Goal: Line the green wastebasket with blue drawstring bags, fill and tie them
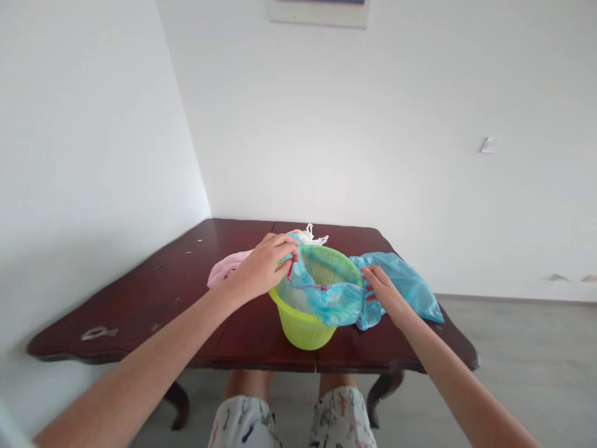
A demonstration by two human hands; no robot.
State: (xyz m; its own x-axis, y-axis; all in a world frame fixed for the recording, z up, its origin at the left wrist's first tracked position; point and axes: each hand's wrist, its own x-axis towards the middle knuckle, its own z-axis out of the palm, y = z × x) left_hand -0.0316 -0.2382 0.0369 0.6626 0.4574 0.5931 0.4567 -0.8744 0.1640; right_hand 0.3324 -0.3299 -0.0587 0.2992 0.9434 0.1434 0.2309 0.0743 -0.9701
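the fingers of my left hand (pixel 272 260) are closed on a fold of thin blue plastic bag (pixel 336 303) at the left rim of a green basket (pixel 308 330). a red strip (pixel 290 271) hangs just below the fingertips. the fingers of my right hand (pixel 383 289) are bent against the plastic at the right rim; i cannot tell whether they grip it or only rest there.

i judge the work to be partway along. what seems done: the bag reaches into the basket and sags over its near rim. what seems left: the far rim is bare, and the plastic is not spread evenly.

the bag is glossy, see-through and crumpled, with a dark reddish line along its edge. to the right, more blue plastic (pixel 408 279) lies loosely on the table; whether it is the same bag, i cannot tell.

the basket stands upright near the front edge of a dark red-brown table (pixel 261 336). a pink item (pixel 227 269) lies left of it, partly behind my arm, and a white plastic bag (pixel 310 236) sits behind.
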